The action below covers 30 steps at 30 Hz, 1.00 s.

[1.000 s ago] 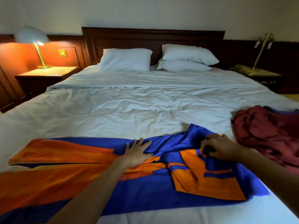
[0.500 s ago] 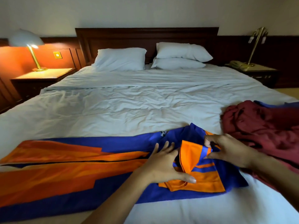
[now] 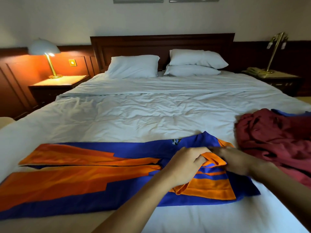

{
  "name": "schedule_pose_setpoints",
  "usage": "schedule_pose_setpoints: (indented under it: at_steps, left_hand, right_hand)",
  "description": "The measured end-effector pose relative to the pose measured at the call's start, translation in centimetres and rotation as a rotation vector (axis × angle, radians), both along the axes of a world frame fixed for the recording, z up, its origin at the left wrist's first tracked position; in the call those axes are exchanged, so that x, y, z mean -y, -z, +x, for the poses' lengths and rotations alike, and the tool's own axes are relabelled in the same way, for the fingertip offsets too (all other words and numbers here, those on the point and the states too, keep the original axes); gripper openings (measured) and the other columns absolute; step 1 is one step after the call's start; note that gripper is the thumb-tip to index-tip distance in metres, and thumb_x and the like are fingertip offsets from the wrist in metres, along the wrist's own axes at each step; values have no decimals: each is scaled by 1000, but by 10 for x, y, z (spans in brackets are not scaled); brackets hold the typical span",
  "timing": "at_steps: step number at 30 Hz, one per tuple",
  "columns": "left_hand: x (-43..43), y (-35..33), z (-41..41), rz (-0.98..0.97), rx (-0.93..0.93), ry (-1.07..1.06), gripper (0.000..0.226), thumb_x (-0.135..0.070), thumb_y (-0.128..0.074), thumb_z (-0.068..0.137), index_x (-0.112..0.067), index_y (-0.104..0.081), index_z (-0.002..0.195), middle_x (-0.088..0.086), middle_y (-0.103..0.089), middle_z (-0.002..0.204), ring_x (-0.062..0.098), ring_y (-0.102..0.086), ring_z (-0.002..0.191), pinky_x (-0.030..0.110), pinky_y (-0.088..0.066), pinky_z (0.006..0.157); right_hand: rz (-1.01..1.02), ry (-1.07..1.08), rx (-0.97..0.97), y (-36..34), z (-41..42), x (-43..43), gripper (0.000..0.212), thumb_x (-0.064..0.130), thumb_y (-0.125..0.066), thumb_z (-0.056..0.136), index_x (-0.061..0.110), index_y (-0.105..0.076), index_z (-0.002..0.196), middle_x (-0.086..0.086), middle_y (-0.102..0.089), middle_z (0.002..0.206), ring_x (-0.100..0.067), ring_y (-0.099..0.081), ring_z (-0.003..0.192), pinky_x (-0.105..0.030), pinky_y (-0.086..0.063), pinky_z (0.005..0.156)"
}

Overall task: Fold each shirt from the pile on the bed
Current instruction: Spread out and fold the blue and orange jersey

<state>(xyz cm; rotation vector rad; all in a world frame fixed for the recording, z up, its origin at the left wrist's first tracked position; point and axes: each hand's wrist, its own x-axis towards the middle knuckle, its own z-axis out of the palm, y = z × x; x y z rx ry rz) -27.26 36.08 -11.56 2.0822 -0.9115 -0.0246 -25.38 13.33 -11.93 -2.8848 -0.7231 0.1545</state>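
A blue and orange shirt (image 3: 80,180) lies spread across the near part of the white bed (image 3: 151,115), its body stretching to the left. Its orange striped sleeve (image 3: 210,184) is folded over the right end. My left hand (image 3: 185,165) grips a bunched orange fold of that sleeve. My right hand (image 3: 235,160) pinches the same fold from the right, touching the left hand. A crumpled maroon shirt (image 3: 276,140) lies in a heap at the right edge, with a bit of blue cloth (image 3: 286,113) behind it.
Three white pillows (image 3: 134,66) rest against the dark wooden headboard (image 3: 161,42). A lit lamp (image 3: 45,52) stands on the left nightstand (image 3: 58,84). A brass lamp and a telephone (image 3: 255,71) sit on the right nightstand. The bed's middle is rumpled white sheet.
My left hand has moved right from the shirt's body onto the sleeve and closed on its orange fold. My right hand now meets it there. The view has tilted up.
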Motion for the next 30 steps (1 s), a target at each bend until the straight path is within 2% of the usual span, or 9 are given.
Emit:
schedule_pose_setpoints:
  at_steps: [5,8,11,14,16,20,22,26,30]
  left_hand:
    - [-13,8,14,-26,10,-82,19,-27,-46,103,-25,-62,94,7,-59,69,25,-55,58,41,-43,56]
    - [-20,7,29,-119,-56,-142,16,-22,-50,100,-17,-65,96,13,-64,78,28,-59,69,43,-47,67]
    - [-20,-7,48,-213,-66,-147,13,-19,-53,99,-19,-66,95,-3,-67,84,6,-59,80,29,-47,80]
    - [-19,-32,78,-217,-9,-196,16,-33,-51,92,-24,-64,90,-1,-64,80,8,-55,76,32,-45,74]
    - [-23,-50,100,-183,3,-217,19,-36,-51,91,-24,-59,77,-3,-55,70,13,-49,68,36,-40,67]
    - [-29,-78,129,-16,25,-208,32,-25,-55,102,-22,-53,70,-4,-48,64,10,-42,57,29,-33,56]
    - [-26,-73,141,39,-71,-183,29,-24,-58,101,-21,-57,72,-4,-50,66,4,-42,54,25,-33,54]
    - [-23,-35,156,52,-286,-173,12,-22,-61,100,-10,-64,99,5,-59,89,12,-53,76,27,-41,64]
    - [-52,-7,146,-30,-630,-359,54,-56,-53,97,-20,-43,135,13,-52,116,21,-60,93,28,-46,64]
  right_hand:
    - [30,116,-12,-9,8,18,15,36,-53,89,35,-67,93,18,-70,87,-1,-62,84,-30,-47,81]
    - [-26,107,115,-7,21,18,38,46,-61,89,30,-64,122,9,-67,117,-12,-58,113,-32,-44,97]
    - [-30,24,124,4,37,0,67,58,-56,81,27,-52,140,10,-48,145,-11,-41,135,-34,-34,111]
    - [175,100,55,2,47,-24,11,35,-63,94,26,-62,99,11,-61,105,-18,-59,104,-22,-41,87]
    - [313,167,-31,-4,52,-31,22,28,-60,98,30,-50,79,19,-55,83,-4,-57,78,-9,-37,68]
    - [489,236,-424,-10,53,-9,12,25,-61,97,28,-69,89,25,-71,87,8,-65,85,-9,-45,76]
    - [524,234,-582,-12,51,-1,17,30,-62,94,21,-76,91,11,-76,94,-5,-71,90,-20,-50,81]
    - [681,288,-653,-11,48,-3,42,30,-54,99,23,-76,65,6,-72,68,-4,-66,62,-14,-48,64]
    - [645,449,-447,10,63,-14,30,36,-54,100,19,-75,86,-1,-76,94,-16,-69,89,-27,-50,83]
